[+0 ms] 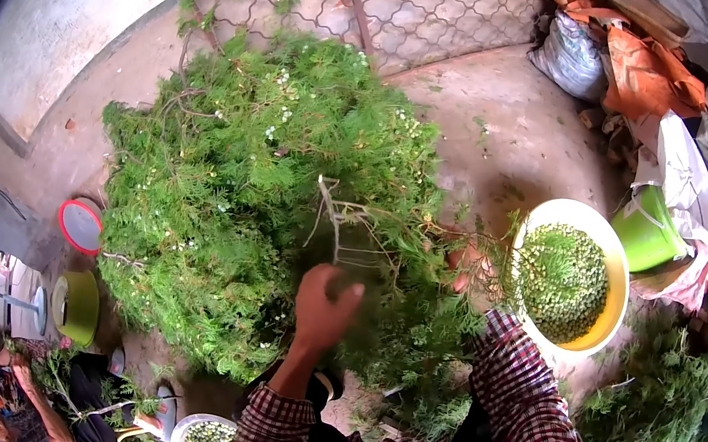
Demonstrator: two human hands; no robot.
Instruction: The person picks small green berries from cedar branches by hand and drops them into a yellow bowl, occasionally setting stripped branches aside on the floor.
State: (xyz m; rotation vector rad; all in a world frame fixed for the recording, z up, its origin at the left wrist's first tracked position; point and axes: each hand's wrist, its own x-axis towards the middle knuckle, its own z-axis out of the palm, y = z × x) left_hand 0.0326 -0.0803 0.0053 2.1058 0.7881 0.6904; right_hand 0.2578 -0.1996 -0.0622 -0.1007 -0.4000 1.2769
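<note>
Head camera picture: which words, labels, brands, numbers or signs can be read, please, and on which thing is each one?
No text can be read.
Light-blue bar at far left: any small marks are too blurred to read.
White bucket and bright green bucket: no lettering shows.

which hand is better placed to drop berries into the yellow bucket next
Probably the right hand: it is beside the yellow bucket, with a sprig reaching over the berries; the left hand is farther away.
</note>
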